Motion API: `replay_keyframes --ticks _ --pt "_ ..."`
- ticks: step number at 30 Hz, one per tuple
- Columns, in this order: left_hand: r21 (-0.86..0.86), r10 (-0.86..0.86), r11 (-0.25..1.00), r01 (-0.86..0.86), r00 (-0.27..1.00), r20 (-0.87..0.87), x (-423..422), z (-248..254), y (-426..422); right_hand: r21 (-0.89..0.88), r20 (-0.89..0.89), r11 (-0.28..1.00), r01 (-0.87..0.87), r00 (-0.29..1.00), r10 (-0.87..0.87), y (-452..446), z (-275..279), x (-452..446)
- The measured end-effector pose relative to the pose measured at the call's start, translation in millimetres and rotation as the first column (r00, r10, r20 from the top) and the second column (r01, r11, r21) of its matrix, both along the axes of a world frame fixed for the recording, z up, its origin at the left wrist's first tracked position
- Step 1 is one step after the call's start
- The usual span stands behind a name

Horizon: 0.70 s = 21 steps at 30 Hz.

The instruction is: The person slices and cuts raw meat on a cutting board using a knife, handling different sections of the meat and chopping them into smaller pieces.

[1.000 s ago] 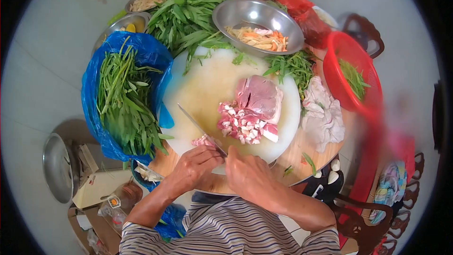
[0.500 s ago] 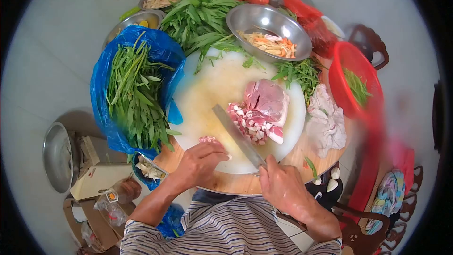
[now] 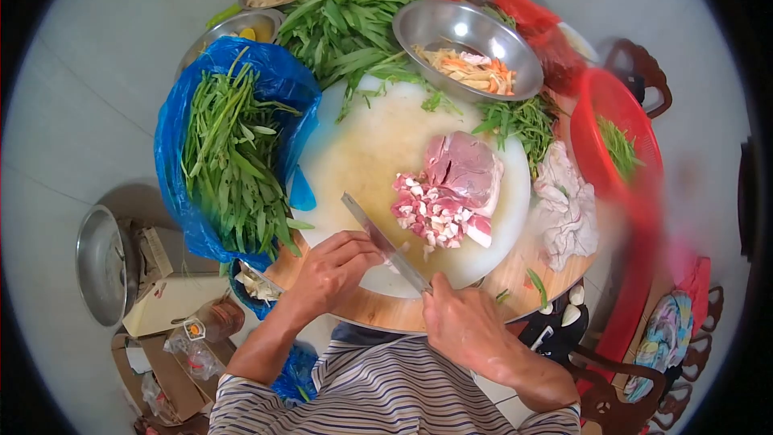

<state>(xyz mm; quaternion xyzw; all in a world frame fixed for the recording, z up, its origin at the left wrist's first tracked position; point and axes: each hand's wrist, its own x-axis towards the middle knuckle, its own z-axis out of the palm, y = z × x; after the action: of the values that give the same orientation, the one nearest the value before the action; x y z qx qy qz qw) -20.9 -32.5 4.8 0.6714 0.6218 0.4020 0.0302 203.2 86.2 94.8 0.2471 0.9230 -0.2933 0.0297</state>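
Note:
My right hand [image 3: 465, 318] is wrapped round the handle of a knife [image 3: 385, 243], whose blade points up and left over the round white cutting board [image 3: 362, 145]. Beside the blade, my left hand [image 3: 332, 268] has its fingers curled down at the board's near edge; they largely hide what lies beneath them. Diced meat [image 3: 431, 211] is heaped right of the knife, against a larger piece of raw meat [image 3: 463, 167].
A blue bag of greens [image 3: 173, 145] stands on the left. Behind the board are leafy greens [image 3: 342, 28] and a metal bowl of sliced food [image 3: 471, 28]. To the right lie a pale crumpled cloth [image 3: 566, 209] and a red basket [image 3: 592, 125].
The knife was first beside my left hand, then swung right, away from it. Now it is back beside my left fingers, which cover the small meat pieces seen there before.

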Motion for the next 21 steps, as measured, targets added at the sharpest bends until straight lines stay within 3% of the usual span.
replay_keyframes --ticks 4,17,21 --pt "-0.029 -0.085 0.996 0.084 0.996 -0.032 -2 0 5 -0.019 0.015 1.0 0.011 1.0 -0.011 -4 1 0" --pt "-0.021 -0.104 0.994 0.103 0.993 -0.055 -3 0 9 0.019 0.139 0.998 -0.057 0.989 0.054 -5 17 12" --pt "-0.038 -0.102 0.994 0.101 0.995 -0.022 -4 0 8 -0.045 0.133 0.998 -0.05 0.99 0.055 1 18 2"
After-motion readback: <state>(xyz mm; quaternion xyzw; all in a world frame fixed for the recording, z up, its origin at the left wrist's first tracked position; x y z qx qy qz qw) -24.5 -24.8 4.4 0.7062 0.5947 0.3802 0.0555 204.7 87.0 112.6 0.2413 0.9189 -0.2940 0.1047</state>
